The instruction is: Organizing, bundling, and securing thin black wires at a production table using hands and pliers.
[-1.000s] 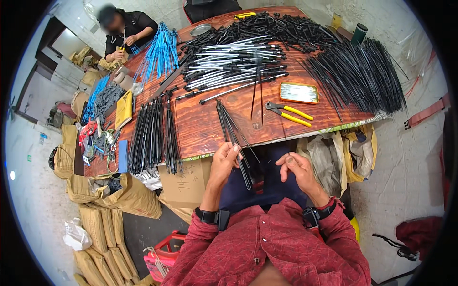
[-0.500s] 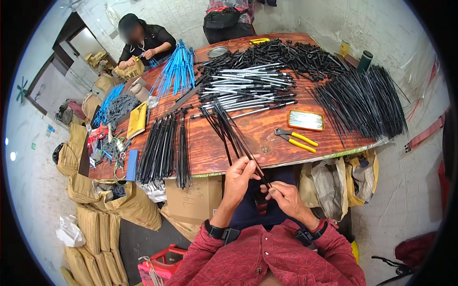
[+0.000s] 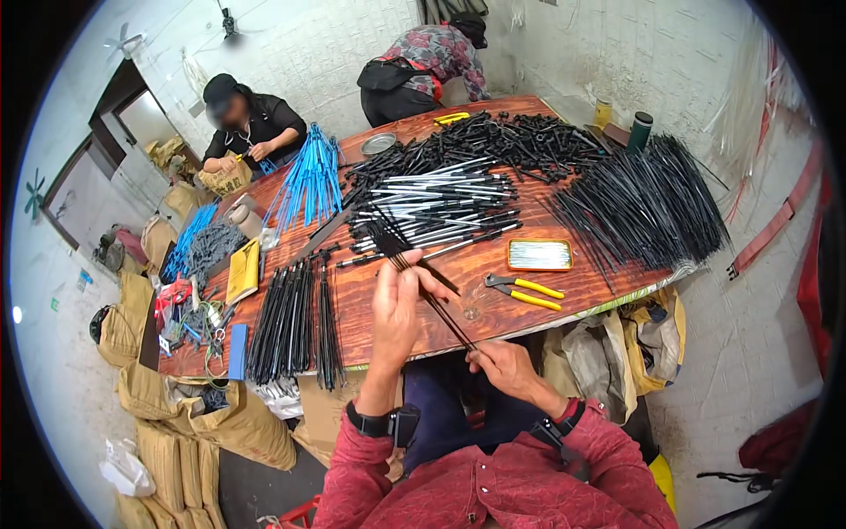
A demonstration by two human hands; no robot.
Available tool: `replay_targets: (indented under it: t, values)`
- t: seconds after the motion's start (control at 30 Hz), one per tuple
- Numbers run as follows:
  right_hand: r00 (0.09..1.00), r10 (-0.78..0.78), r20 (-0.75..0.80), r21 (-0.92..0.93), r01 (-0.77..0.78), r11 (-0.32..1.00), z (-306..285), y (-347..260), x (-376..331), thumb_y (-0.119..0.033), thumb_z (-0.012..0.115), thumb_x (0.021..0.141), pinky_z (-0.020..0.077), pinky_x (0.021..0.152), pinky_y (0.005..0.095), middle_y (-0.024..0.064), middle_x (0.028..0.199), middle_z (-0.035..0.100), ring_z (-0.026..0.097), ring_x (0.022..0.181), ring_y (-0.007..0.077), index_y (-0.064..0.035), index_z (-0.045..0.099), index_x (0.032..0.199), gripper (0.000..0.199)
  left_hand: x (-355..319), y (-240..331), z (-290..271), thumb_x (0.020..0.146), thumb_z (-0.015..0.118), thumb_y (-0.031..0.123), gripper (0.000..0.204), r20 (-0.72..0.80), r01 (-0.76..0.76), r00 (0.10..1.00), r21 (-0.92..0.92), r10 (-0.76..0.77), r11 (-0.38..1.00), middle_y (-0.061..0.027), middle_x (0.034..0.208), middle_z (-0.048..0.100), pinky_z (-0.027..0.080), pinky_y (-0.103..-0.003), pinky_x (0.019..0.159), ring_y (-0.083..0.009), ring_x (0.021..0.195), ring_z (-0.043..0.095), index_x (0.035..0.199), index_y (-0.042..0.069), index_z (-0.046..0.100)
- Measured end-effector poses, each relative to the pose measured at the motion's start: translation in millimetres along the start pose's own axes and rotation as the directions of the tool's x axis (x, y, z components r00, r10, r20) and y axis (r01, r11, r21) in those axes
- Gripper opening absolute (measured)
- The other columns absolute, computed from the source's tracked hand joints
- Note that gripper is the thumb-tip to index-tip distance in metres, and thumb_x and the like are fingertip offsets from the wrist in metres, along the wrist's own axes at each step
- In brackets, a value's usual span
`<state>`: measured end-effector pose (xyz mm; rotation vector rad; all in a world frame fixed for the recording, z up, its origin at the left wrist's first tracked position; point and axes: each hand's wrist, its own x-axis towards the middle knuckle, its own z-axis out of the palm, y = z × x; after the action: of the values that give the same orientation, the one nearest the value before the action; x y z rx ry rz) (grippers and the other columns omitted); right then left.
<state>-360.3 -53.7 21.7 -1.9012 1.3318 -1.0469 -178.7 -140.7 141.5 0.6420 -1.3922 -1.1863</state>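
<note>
Several thin black rods (image 3: 448, 323) slant across in front of me, their far ends fanned out over the table. My left hand (image 3: 398, 301) is closed around them partway up, and some of its fingers are hidden. Lower down, my right hand (image 3: 509, 370) pinches the near ends between thumb and fingers. Beyond the rods lies a heap of silver-and-black metal rods (image 3: 432, 207). Sorted bundles of black rods (image 3: 284, 326) hang over the table edge to the left of my left hand. Yellow-handled pliers (image 3: 529, 293) rest to the right.
On the wooden table (image 3: 379, 331) are a tin of thin pins (image 3: 539, 255), a black rod pile (image 3: 643, 207), black fittings (image 3: 520, 141) and blue rods (image 3: 310, 181). One person (image 3: 251, 132) sits at the far left; another (image 3: 427, 70) bends over behind. Sacks (image 3: 238, 414) stand below.
My left hand has moved up and left along the rods, away from my right hand. The view has shifted, and a bending person now shows more fully at the back.
</note>
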Motion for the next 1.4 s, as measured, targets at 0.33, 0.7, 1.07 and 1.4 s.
replay_targets:
  t: [0.33,0.7,1.07,1.4]
  values:
    - [0.949,-0.205,-0.238,-0.163,0.169,0.972,4,6,62,-0.011,0.066,0.09,0.0513,0.075,0.0485,0.0139,0.085,0.069,0.064,0.086,0.0383,-0.0068,0.071,0.1,0.012,18,10,2,0.111,0.046,0.014,0.021,-0.063,-0.116,0.991,-0.005,0.116,0.993,-0.0108,0.101,0.072,0.057,-0.03,0.085,-0.0167,0.094,0.07,0.118,-0.002,0.058]
    - [0.979,-0.196,-0.053,-0.085,0.191,0.978,4,-10,62,-0.017,0.07,0.092,0.0513,0.069,0.0443,0.015,0.081,0.07,0.068,0.079,0.0338,-0.0056,0.074,0.101,0.016,11,14,-10,0.109,0.053,0.014,0.023,-0.004,-0.012,1.0,-0.009,0.012,1.0,-0.0104,0.101,0.074,0.058,-0.032,0.087,-0.0162,0.096,0.071,0.122,-0.003,0.062]
    - [0.988,-0.111,-0.11,0.301,0.14,0.943,-8,-79,36,-0.016,0.057,0.106,0.0476,0.052,0.0322,0.0065,0.06,0.061,0.066,0.055,0.0185,-0.0003,0.067,0.104,0.019,-20,25,-5,0.106,0.059,0.017,0.032,0.052,0.194,0.98,-0.09,-0.19,0.977,-0.0141,0.109,0.074,0.059,-0.031,0.083,-0.0172,0.095,0.072,0.13,-0.003,0.06]
    - [0.978,-0.047,-0.206,0.353,0.119,0.928,-6,-79,32,-0.02,0.057,0.107,0.0432,0.049,0.0293,0.0048,0.058,0.059,0.06,0.051,0.0137,0.0005,0.061,0.115,0.023,-24,17,-17,0.099,0.071,0.014,0.035,0.039,0.262,0.965,-0.122,-0.259,0.957,-0.0072,0.104,0.074,0.06,-0.027,0.077,-0.0136,0.09,0.072,0.129,-0.002,0.068]
